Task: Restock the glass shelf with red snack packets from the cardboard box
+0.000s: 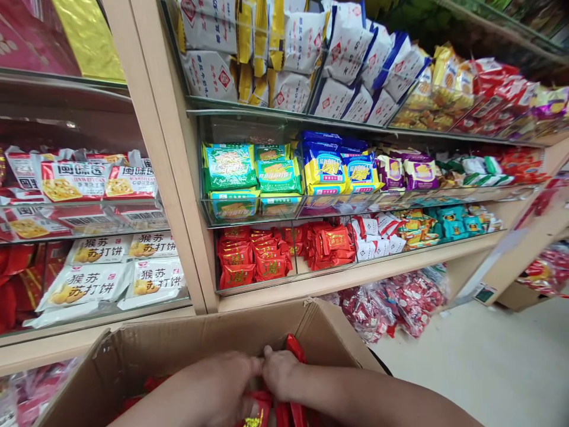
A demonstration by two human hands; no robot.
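Both hands are down inside an open cardboard box (pixel 195 330) that has red wrapped snack packets in it. My left hand (pixel 229 379) is closed on a red packet with gold lettering (pixel 261 410), one digit lying over its wrapper. Right beside it, my right hand (pixel 281 372) is curled closed among red packets. One red packet (pixel 296 348) sticks up behind its knuckles, and more red wrapper shows below the wrist. The fingertips of the two hands meet or nearly meet. My forearms hide much of the box's contents.
Behind the box stands a shelf unit with glass-fronted bins of red packets (pixel 237 261), green biscuit packs (pixel 229 168) and blue packs (pixel 323 163). White cracker packs (pixel 91 281) fill a left shelf. Clear bags of red packets (pixel 418 299) lie on the floor (pixel 466 356).
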